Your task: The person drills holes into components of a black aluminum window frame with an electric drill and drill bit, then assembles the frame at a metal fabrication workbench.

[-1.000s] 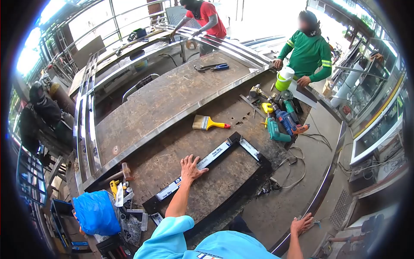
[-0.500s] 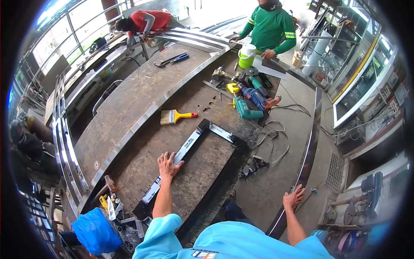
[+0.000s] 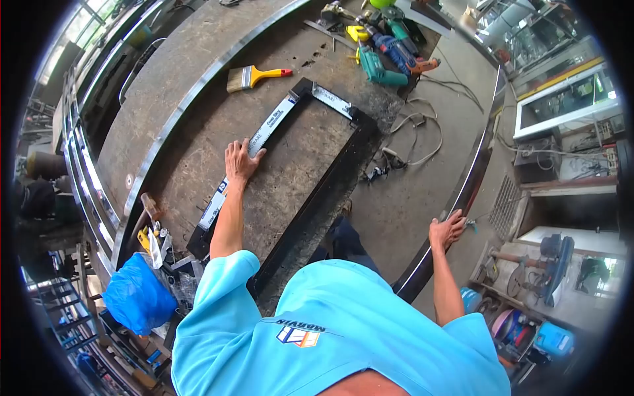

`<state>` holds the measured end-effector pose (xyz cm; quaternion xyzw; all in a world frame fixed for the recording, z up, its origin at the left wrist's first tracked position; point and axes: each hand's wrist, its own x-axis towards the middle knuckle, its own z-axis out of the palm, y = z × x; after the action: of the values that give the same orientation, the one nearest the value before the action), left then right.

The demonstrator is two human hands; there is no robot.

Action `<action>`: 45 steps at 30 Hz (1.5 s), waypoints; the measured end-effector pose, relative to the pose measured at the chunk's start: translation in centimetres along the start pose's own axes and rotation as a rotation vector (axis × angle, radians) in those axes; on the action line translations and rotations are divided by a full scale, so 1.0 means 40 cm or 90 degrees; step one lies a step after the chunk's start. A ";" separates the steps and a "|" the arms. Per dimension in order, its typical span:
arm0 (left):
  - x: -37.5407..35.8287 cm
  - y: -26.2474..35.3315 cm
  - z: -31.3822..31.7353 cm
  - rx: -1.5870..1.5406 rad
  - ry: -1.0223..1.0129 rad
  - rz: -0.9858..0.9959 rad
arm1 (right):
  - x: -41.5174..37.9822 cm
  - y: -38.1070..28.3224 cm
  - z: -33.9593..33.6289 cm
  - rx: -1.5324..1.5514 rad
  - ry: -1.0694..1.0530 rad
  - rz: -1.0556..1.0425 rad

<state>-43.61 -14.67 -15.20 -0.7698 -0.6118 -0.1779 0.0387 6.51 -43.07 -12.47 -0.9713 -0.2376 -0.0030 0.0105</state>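
My left hand (image 3: 241, 160) lies with spread fingers on the long side of a black rectangular frame (image 3: 310, 188), where white printed tape (image 3: 274, 120) is stuck. The frame rests flat on the worn workbench (image 3: 198, 142). Out to the right, my right hand (image 3: 448, 230) rests over a long dark strip with a shiny edge (image 3: 467, 181), its fingers slightly apart. A paintbrush with a yellow and red handle (image 3: 257, 77) lies beyond the frame.
Power tools (image 3: 389, 59) lie at the bench's far right, with a cable (image 3: 432, 138) below them. A curved metal bar (image 3: 178, 115) crosses the bench. A blue plastic bag (image 3: 139, 295) and a hammer (image 3: 150, 206) are at the near left.
The view has tilted down, so the bench and both hands appear higher. The two other people are out of view. Both hands keep about the same places on the frame and strip.
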 end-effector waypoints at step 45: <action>0.128 -0.056 0.028 -0.027 -0.082 -0.101 | -0.229 -0.813 0.073 0.128 0.033 -1.098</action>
<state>-44.54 -9.03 -14.96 -0.7295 -0.6681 -0.1432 -0.0311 -16.63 -18.38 -14.85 -0.4464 -0.8896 -0.0109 0.0957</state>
